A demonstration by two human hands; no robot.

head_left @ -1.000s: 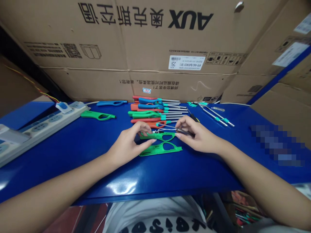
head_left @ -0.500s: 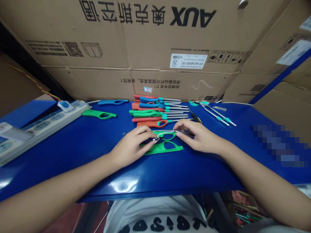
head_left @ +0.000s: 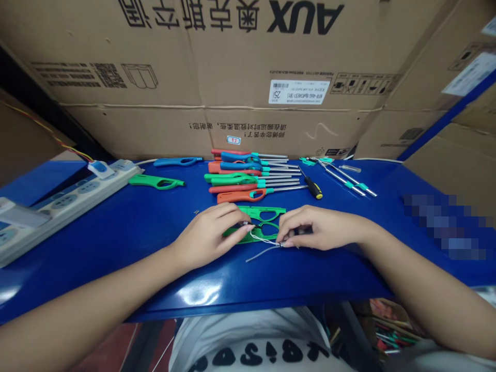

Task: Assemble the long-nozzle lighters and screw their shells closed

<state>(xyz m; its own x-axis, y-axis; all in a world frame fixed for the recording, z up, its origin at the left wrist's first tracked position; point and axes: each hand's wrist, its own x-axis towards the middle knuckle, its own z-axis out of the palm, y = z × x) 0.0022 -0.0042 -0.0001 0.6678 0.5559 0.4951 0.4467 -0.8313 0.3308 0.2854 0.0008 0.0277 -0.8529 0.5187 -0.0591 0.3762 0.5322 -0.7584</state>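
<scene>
My left hand (head_left: 209,230) is closed in a pinch on a small dark part whose thin white wires (head_left: 264,239) lead to the right. Those wires run into the fingertips of my right hand (head_left: 320,227), which is also closed. From the same fingertips a thin translucent tube (head_left: 260,253) sticks out to the left over the table. Behind the hands lies one green lighter shell half (head_left: 256,212), with a looped trigger opening. A second green shell half (head_left: 251,236) is nearer and partly covered by my left fingers.
Several assembled lighters (head_left: 242,196) in red, blue, green and orange lie stacked behind the hands. A black-and-yellow screwdriver (head_left: 313,187) rests beside them. Metal lighter tubes (head_left: 344,181) lie at the right. A white power strip (head_left: 77,199), a green lighter handle (head_left: 151,181) and a blue handle (head_left: 176,161) are left.
My right hand has come nearer to the table's front edge, drawing the white wires down and right. The thin tube now shows pointing left, and the farther shell half is more exposed.
</scene>
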